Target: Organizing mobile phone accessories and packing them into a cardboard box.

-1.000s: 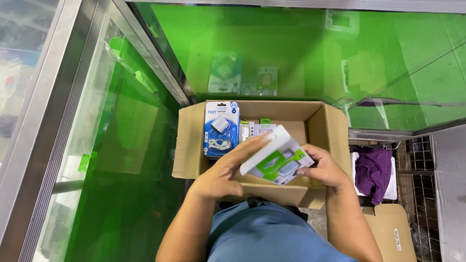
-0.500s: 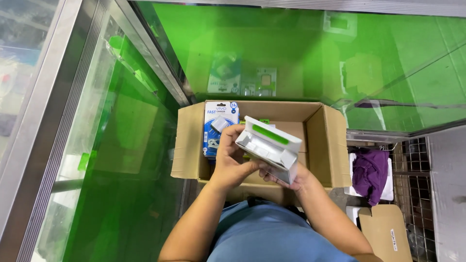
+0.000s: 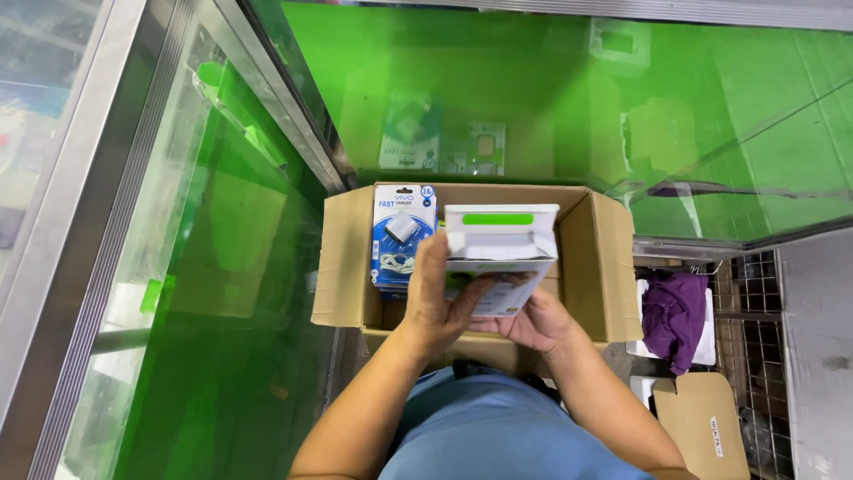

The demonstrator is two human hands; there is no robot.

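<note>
I hold a small white box with green trim (image 3: 499,244) upright in both hands, over an open cardboard carton (image 3: 345,258). My left hand (image 3: 434,298) grips its left side and my right hand (image 3: 533,322) supports it from below. Inside the carton, at the left, stands a blue-and-white charger pack (image 3: 400,233). The box and my hands hide the rest of the carton's contents.
Green glass display panels surround the carton at left (image 3: 222,267) and behind (image 3: 551,98). A metal frame rail (image 3: 98,222) runs down the left. At right lie a purple cloth (image 3: 673,316), a wire rack (image 3: 755,284) and a smaller cardboard box (image 3: 702,422).
The white box has turned from lying tilted across my hands to standing upright with its top flap facing me. My hands shifted a little toward the carton's middle.
</note>
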